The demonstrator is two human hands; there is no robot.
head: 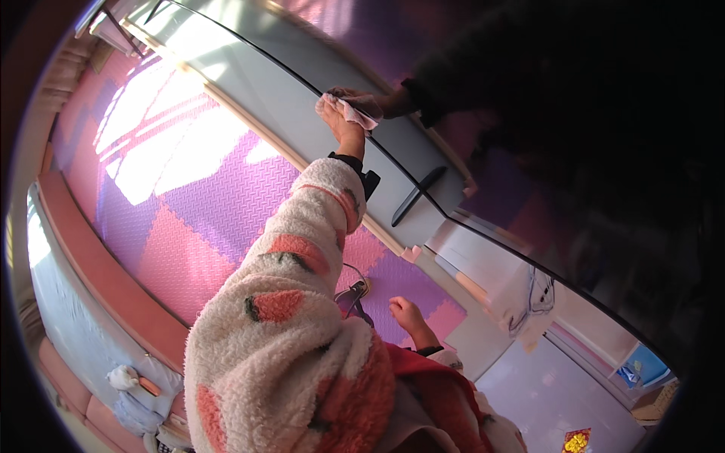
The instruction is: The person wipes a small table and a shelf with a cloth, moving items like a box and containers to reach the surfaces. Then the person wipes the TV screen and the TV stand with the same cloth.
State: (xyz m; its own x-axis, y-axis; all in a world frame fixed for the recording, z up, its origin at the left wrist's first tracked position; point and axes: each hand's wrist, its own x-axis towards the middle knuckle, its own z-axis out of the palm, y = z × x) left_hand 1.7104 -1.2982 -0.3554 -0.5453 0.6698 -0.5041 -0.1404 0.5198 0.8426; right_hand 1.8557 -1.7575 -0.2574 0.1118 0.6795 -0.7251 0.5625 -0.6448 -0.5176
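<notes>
My left hand [344,125] reaches far forward and grips a pale pink cloth [358,114], pressed against the thin black lower edge of a large television [391,156]. The dark glossy screen [538,141] mirrors the hand and arm. A fluffy white sleeve with strawberry patterns covers the left arm, with a dark cuff at the wrist. Close to my body, my right hand [405,315] hangs with its fingers loosely curled; nothing shows in it. One black television foot [419,195] rests on the grey cabinet top [317,124], to the right of the cloth.
Pink and purple foam mats [226,181] cover the floor, partly sunlit. A bed with a pink frame [107,249] and light blue cover stands at left. Bundled cables [535,300] hang below the television. At lower right is a pale cabinet [549,390] bearing a red-and-gold decoration [576,440].
</notes>
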